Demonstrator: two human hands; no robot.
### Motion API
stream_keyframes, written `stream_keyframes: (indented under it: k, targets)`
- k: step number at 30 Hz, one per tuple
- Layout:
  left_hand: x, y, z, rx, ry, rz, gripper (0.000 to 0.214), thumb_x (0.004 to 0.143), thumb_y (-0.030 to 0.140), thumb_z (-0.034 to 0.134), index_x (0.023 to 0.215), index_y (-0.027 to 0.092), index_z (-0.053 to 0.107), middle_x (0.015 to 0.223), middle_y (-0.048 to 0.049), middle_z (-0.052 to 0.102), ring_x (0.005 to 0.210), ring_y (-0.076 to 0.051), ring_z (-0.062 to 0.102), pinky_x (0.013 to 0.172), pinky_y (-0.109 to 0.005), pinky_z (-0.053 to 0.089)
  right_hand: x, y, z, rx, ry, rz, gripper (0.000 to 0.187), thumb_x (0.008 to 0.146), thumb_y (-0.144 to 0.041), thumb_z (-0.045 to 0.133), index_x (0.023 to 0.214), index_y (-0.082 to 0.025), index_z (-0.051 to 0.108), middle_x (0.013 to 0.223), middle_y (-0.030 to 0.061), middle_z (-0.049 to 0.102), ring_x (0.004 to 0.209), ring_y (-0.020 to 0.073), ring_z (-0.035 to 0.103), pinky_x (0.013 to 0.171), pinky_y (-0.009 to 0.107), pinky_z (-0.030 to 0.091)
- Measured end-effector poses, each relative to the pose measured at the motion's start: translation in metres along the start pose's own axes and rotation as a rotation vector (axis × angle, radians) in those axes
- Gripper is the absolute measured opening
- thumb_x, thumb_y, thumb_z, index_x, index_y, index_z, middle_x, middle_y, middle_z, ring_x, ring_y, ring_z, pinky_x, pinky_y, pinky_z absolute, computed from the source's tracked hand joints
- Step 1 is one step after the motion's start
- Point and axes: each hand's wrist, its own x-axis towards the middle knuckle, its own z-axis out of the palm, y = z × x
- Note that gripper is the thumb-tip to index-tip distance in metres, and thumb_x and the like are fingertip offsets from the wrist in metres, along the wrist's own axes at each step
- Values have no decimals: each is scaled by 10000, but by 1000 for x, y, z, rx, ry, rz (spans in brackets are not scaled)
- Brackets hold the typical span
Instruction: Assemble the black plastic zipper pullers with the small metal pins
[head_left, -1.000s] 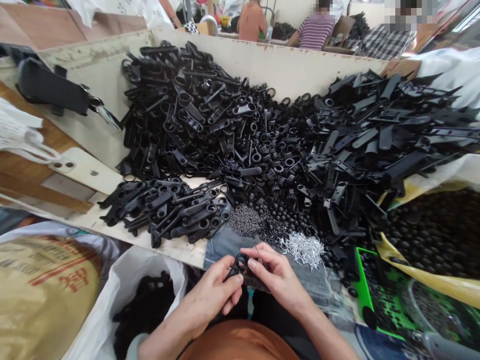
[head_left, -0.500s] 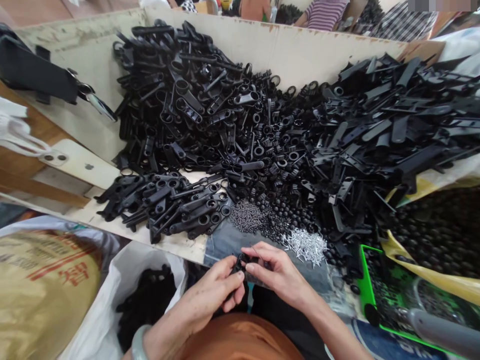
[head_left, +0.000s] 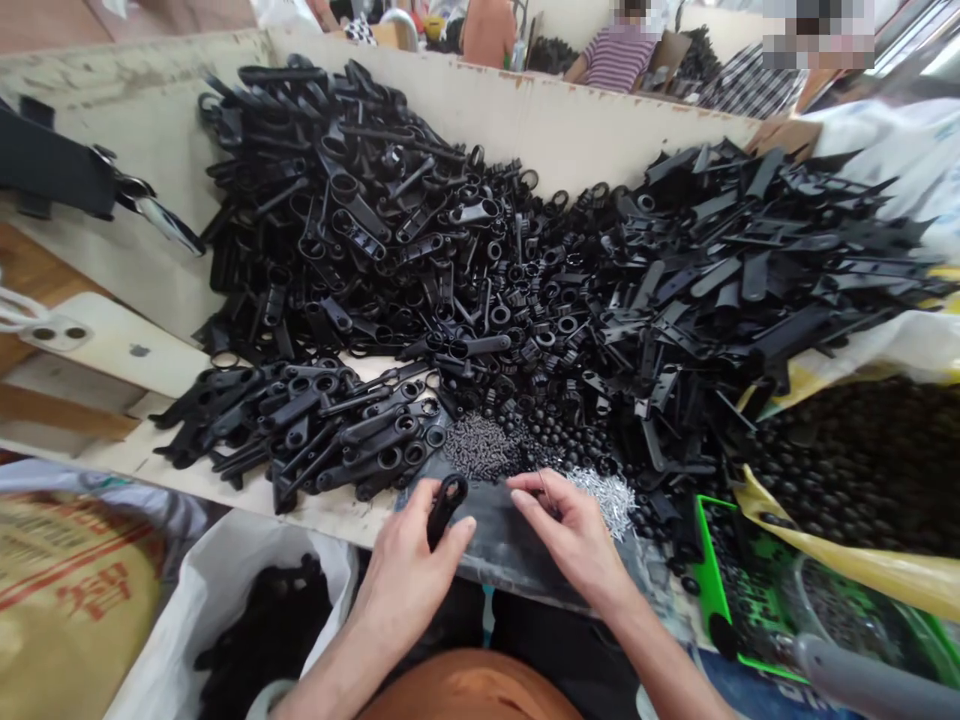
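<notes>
My left hand (head_left: 416, 550) is closed round a black plastic handle (head_left: 448, 500) with a ring-shaped end, which points up and away from me. A short way to the right, my right hand (head_left: 574, 530) is pinched, with a thin, needle-like metal rod (head_left: 545, 487) between its fingers. The rod's full shape is hidden by the fingers. Just beyond the hands lie a heap of small dark springs or pins (head_left: 480, 445), black balls (head_left: 581, 437) and a heap of shiny silver pins (head_left: 611, 497). A dark mat (head_left: 495, 545) is under the hands.
Black ring-ended handles (head_left: 300, 415) lie in rows at left, before a large heap of black parts (head_left: 397, 220). Flat black pieces (head_left: 720, 260) pile up at right. A green tray (head_left: 709, 570), a white sack (head_left: 187, 600) and a phone (head_left: 127, 345) surround the bench. Other people sit beyond.
My hands have parted: the left has moved left with the black handle, the right slightly right with the rod. The view has shifted a little.
</notes>
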Motion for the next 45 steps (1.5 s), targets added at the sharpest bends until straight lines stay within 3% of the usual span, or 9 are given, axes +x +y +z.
stream_keyframes:
  k: [2, 4, 13, 18, 21, 24, 27, 38, 45]
  targets:
    - [13, 5, 3, 392, 70, 114, 141, 939, 264, 577, 1049, 216, 650, 893, -74, 779, 860, -274, 737, 713, -315, 441, 2, 0, -4, -91, 62, -16, 209, 967, -321, 584, 936, -203, 754, 795, 25, 680, 696, 186, 597, 654, 298, 454]
    - [23, 7, 9, 590, 66, 162, 153, 958, 223, 533, 1010, 204, 676, 862, -105, 789, 836, -311, 756, 682, -331, 429, 4, -1, -4, -155, 66, -53, 180, 966, -285, 581, 909, -208, 733, 836, 39, 699, 748, 203, 633, 682, 307, 468]
    - [32, 3, 19, 656, 69, 208, 194, 944, 168, 517, 934, 223, 702, 823, -104, 793, 776, -299, 757, 632, -307, 393, 12, -2, 21, -361, 78, -139, 266, 1032, -259, 510, 846, -217, 696, 822, 39, 648, 745, 197, 649, 673, 294, 459]
    - [31, 1, 15, 474, 77, 206, 192, 950, 260, 521, 891, 209, 697, 817, -98, 774, 798, -292, 730, 680, -315, 444, 14, -2, 27, -331, 107, -139, 256, 1018, -232, 512, 848, -212, 702, 836, 44, 648, 737, 187, 639, 656, 277, 451]
    - [23, 0, 11, 253, 66, 174, 248, 957, 377, 531, 884, 199, 687, 801, -50, 743, 737, -209, 683, 664, -265, 478, 12, -8, 21, -270, 108, -154, 205, 982, -213, 571, 835, -209, 713, 780, 18, 641, 682, 163, 621, 624, 253, 453]
    - [8, 3, 7, -249, -33, -78, 315, 892, 498, 628, 919, 186, 665, 574, 64, 520, 473, -93, 431, 460, -184, 323, 5, -18, 14, -91, 100, -162, 155, 957, -250, 634, 849, -208, 737, 723, -7, 624, 616, 144, 574, 578, 239, 444]
    - [-5, 12, 6, -609, -102, -262, 427, 749, 564, 786, 871, 184, 634, 526, 130, 318, 443, -51, 203, 413, -170, 119, -3, -27, 11, 86, 74, -183, 131, 940, -273, 674, 858, -207, 752, 734, -5, 630, 627, 144, 557, 588, 245, 440]
    - [-14, 18, 9, -684, -113, -315, 516, 662, 603, 847, 841, 174, 622, 474, 150, 306, 423, -24, 172, 417, -179, 65, -16, -27, 13, 65, 49, -345, 103, 938, -186, 683, 868, -189, 759, 729, 1, 633, 655, 142, 580, 595, 239, 433]
    - [-18, 15, 19, -890, -203, -403, 523, 592, 523, 905, 839, 165, 614, 456, 156, 364, 403, -8, 151, 401, -175, 111, -28, -19, 12, 80, 105, -407, 103, 931, -131, 689, 973, -187, 765, 785, 19, 690, 682, 143, 635, 605, 233, 475]
